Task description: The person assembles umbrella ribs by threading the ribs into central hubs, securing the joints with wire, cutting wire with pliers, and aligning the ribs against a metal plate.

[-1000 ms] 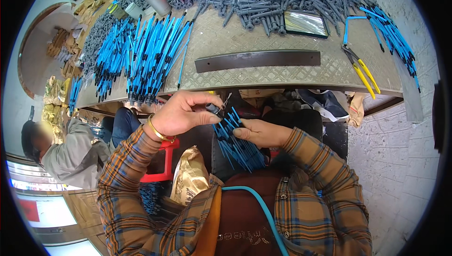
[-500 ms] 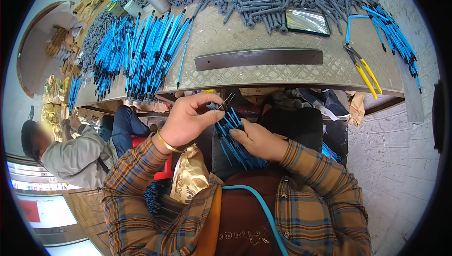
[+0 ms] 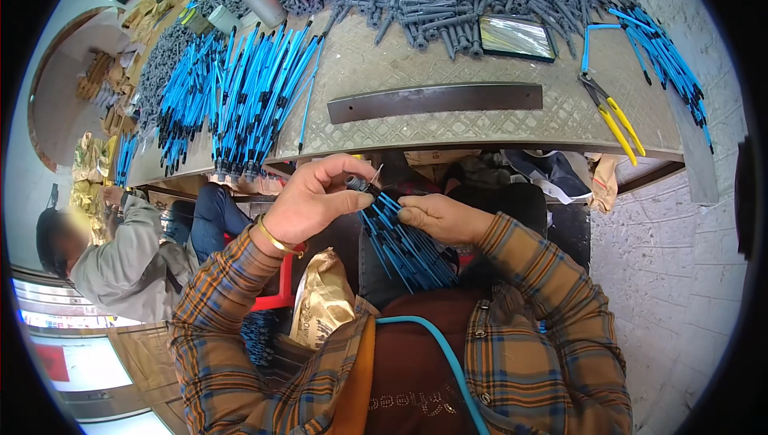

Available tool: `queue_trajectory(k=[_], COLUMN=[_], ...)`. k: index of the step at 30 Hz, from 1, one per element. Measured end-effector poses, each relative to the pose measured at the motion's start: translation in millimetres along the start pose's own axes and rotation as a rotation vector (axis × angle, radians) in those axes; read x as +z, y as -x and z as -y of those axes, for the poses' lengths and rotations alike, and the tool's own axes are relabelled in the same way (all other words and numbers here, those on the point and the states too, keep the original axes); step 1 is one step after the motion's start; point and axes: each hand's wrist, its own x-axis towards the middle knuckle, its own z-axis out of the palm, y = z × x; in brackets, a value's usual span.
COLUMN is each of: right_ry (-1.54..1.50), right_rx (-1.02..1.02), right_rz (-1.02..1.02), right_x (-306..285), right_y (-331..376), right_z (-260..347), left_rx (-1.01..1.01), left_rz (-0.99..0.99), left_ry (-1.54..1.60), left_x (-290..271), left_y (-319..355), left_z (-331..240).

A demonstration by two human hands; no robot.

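A patterned surface point(image 3: 400, 59) spans the upper view, its near edge curving just beyond the hands. The left hand point(image 3: 308, 204) pinches a grey plug point(image 3: 358, 184) between thumb and fingers; the right hand point(image 3: 444, 220) presses its thumb on the upper ends of a bundle of blue rods point(image 3: 408, 252), which slants down over the lap. Past the edge, patterned top shows up to a dark metal bar point(image 3: 436, 102), with more between the bar and the yellow-handled pliers point(image 3: 612, 119). Blue sticks point(image 3: 268, 99) crowd the left and jut over the edge. Beyond lies a heap of grey plugs point(image 3: 464, 3), cut off by the upper rim. The right fingers are mostly hidden behind the rods; a thin bit of metal point(image 3: 378, 172) at the left fingertips is too small to identify. The co-worker's hands, at far left, are hard to make out.
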Motion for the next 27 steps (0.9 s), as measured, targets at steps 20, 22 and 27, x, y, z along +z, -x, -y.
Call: queue_trajectory(k=[20,22,27], right_ry=[0.390,0.362,0.325], right_rx=[0.158,0.115,0.005], right_rz=[-0.372,-0.445,-0.441], right_x=[35,40,29], right_y=[12,10,10], right_z=[31,34,32], left_rx=[0.237,0.257,0.263], left_rz=[-0.372,-0.318,-0.131], left_ry=[-0.077,0.016,0.303], left_x=[41,37,26], left_y=[-8,-11,-12], left_z=[58,55,49])
